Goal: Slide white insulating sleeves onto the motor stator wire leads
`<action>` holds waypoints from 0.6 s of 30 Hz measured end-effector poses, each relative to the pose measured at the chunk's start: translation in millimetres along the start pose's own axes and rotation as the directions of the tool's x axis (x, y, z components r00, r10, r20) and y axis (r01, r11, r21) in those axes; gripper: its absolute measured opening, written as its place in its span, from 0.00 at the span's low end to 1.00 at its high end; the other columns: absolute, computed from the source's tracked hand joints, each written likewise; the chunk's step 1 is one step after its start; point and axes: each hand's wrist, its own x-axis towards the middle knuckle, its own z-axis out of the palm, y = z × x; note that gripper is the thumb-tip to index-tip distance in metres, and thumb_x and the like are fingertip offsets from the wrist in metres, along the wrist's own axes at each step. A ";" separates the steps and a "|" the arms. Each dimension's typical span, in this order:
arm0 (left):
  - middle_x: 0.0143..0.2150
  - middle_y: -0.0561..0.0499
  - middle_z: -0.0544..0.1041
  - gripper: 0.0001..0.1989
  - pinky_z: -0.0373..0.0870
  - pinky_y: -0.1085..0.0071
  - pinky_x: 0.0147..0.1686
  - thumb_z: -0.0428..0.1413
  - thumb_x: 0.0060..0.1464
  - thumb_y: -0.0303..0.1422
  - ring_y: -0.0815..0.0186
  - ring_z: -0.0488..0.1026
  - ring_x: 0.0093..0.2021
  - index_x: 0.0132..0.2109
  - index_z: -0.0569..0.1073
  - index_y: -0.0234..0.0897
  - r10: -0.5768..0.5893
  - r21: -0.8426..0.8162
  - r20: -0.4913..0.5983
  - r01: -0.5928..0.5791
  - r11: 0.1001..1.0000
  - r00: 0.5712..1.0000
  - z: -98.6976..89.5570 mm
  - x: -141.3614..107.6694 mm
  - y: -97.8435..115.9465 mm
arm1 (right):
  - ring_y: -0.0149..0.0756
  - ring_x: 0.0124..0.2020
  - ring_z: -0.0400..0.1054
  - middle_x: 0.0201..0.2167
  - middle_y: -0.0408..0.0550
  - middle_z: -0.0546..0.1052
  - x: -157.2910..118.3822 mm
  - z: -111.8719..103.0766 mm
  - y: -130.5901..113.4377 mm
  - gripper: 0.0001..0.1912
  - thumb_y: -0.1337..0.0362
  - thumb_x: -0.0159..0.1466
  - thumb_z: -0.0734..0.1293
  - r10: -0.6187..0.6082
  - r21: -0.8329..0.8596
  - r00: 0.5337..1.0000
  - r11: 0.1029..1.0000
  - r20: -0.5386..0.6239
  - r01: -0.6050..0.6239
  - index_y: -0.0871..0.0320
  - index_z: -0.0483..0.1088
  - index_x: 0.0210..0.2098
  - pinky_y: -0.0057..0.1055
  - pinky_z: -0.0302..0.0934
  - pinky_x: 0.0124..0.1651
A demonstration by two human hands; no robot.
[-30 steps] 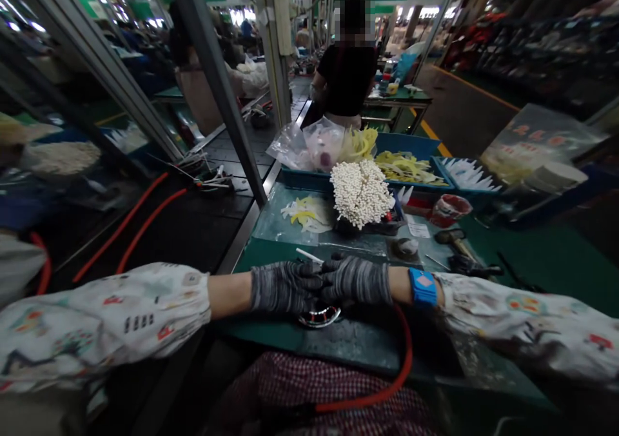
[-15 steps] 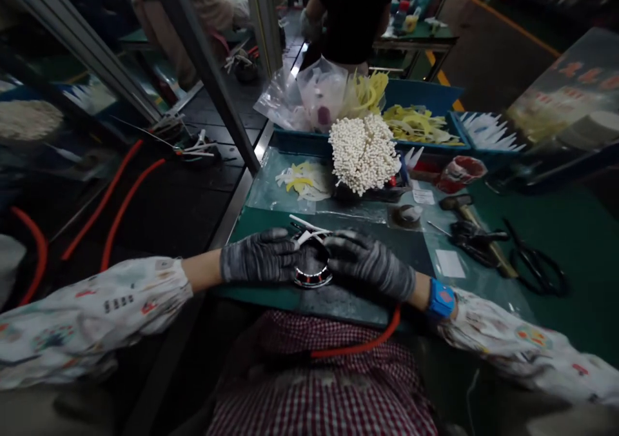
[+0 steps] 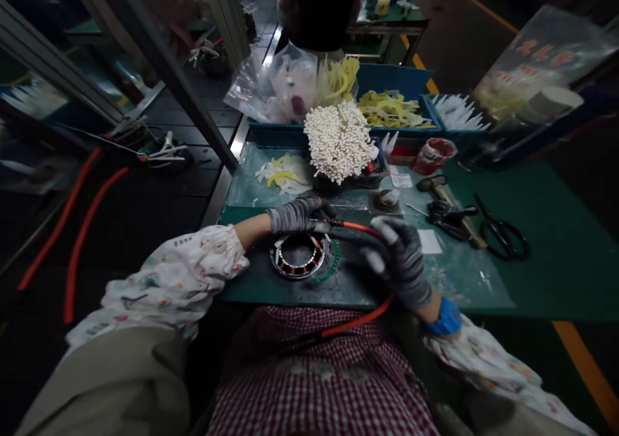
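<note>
Head view: left hand at ring's top edge, right hand now off to the right.

Since last frame, right hand left the ring; orange tube now runs between hands, green ring shows beside it. Ring lies flat on the green table, silver rim, dark segments, orange bits, white strips up top. Left fingers extended, grip unclear; right fingers curved, blurred, can't tell if gripping tube.
</note>
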 end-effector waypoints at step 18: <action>0.58 0.49 0.86 0.25 0.47 0.41 0.81 0.60 0.69 0.58 0.53 0.81 0.60 0.59 0.82 0.47 0.493 0.782 -0.109 -0.232 0.579 0.863 58.3 -68.2 23.5 | 0.40 0.34 0.83 0.36 0.43 0.88 -7.5 5.2 -48.4 0.08 0.56 0.69 0.78 0.340 0.488 0.940 0.814 0.038 -0.314 0.48 0.80 0.45 0.35 0.80 0.38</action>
